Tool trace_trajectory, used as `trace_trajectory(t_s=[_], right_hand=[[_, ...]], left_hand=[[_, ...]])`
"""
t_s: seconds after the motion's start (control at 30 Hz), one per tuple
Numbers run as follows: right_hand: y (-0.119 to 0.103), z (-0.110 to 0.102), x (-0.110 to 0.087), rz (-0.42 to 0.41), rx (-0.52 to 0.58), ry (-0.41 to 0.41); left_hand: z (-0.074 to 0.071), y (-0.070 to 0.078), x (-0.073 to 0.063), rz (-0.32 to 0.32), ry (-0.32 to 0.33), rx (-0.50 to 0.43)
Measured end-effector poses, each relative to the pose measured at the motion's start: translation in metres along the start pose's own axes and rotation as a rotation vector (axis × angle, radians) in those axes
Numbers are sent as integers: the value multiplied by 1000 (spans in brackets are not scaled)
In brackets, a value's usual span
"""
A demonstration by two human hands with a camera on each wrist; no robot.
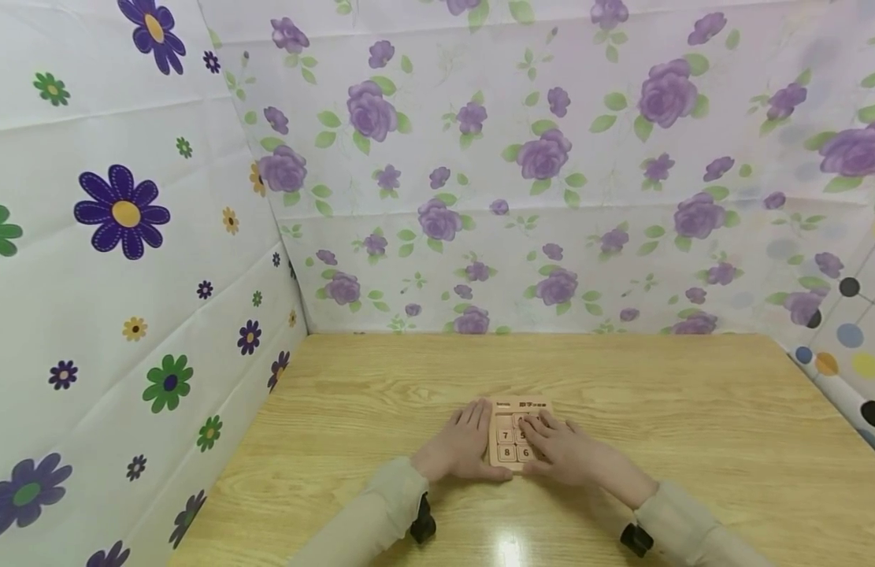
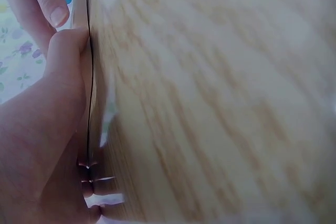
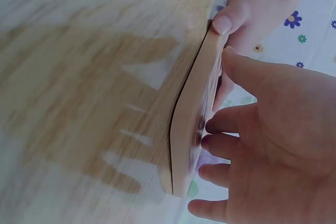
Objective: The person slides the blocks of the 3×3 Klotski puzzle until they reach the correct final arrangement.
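A wooden sliding number puzzle [image 1: 506, 442] lies flat on the table, numbered tiles facing up. Among the tiles, 7, 8, 5 and 6 show; others are under the right hand. My left hand [image 1: 464, 444] lies along the puzzle's left side, fingers straight and together, with its thumb at the near edge. From the right, my right hand [image 1: 569, 454] reaches over the tiles with spread fingers. Its fingertips [image 3: 210, 142] are at the upper face in the right wrist view, while its thumb is by the near edge.
The wood-grain table [image 1: 380, 378] stretches around the puzzle. Floral cloth [image 1: 472, 165] hangs behind it, with a daisy-print sheet [image 1: 111, 299] at the left and a dotted sheet [image 1: 851, 358] at the right. Both wrists wear black devices [image 1: 423, 521].
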State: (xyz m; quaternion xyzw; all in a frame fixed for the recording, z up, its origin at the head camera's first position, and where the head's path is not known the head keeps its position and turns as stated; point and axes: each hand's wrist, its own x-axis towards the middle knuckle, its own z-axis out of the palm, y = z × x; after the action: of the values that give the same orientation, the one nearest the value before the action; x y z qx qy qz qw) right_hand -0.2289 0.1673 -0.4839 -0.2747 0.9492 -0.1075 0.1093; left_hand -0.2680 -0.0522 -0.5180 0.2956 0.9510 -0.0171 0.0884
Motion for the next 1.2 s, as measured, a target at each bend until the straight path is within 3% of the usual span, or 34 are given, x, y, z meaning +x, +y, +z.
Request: trace_trajectory(t_s=[0.73, 1.2], right_hand=[[-8, -5, 2, -6, -15, 4], [-16, -2, 11, 0, -25, -39]], left_hand=[[-8, 3, -1, 8, 6, 18], [-7, 2, -4, -7, -28, -6]])
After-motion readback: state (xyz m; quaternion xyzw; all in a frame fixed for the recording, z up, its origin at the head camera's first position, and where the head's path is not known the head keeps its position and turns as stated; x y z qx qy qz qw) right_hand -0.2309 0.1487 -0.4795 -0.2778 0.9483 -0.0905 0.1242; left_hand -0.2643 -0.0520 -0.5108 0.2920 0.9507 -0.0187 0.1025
